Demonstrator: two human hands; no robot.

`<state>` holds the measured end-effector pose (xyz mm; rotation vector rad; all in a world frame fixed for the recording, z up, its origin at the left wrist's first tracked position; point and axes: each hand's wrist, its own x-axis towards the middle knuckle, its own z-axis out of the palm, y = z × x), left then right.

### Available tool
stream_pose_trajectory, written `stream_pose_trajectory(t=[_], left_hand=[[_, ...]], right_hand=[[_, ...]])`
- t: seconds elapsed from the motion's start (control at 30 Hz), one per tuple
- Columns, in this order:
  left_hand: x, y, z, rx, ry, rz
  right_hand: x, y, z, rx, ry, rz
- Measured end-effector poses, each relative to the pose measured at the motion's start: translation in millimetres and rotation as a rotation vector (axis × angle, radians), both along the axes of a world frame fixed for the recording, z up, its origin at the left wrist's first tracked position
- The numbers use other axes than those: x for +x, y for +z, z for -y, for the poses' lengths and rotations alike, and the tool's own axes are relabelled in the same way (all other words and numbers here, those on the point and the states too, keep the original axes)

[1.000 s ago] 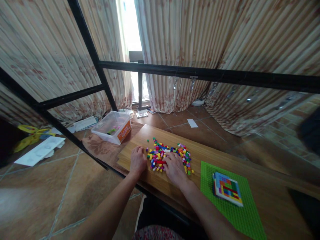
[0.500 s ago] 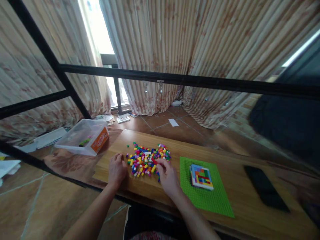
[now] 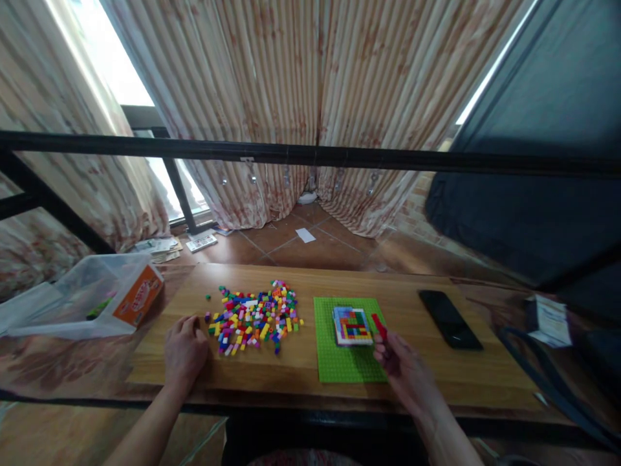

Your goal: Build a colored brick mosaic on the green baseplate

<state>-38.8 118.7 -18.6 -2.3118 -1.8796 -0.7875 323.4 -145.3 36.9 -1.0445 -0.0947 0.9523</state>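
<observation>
Head view: red brick in hand beside the green baseplate

Pale wood grain runs across the long tabletop (image 3: 272,378), set before floor-length striped curtains (image 3: 272,77) with reddish blotches. Loose coloured bricks (image 3: 257,320) spread over its left half. The left hand (image 3: 187,349) rests just beside them, fingers curled inward; whether they hold anything, I cannot tell. The right hand (image 3: 407,369) pinches a long red brick (image 3: 379,325) between narrowed fingers, above the right edge of the green baseplate (image 3: 339,369). On that plate sits a square brick build (image 3: 353,325), white along its near edge. Farther right lies a black phone (image 3: 450,319).

Left of the tabletop stands a clear plastic tub (image 3: 72,328) with an orange label (image 3: 139,296). A black metal bar (image 3: 310,154) crosses before the curtains. Beyond the tabletop, a white sheet (image 3: 305,235) lies on brown floor tiles (image 3: 339,244); dark fabric (image 3: 524,129) fills the right side.
</observation>
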Motion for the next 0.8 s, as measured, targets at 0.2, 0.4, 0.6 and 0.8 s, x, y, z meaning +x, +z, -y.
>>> stream_pose_trajectory(t=[0.2,0.4,0.6,0.8], left_hand=[[0,1.5,0,-0.007,-0.002,-0.021],[1,4.5,1,-0.037,0.005,-0.009],[3,7.5,3,-0.045,0.025,0.009],[3,8.4,3,-0.027,-0.004,0.048]], right_hand=[[23,-11,9,-0.111,-0.059,0.273],[21,-20,-3,-0.503,-0.026,0.889],[12,-18,-20,-0.730,0.029,1.451],[7,-25,-25,-0.793,0.112,1.585]])
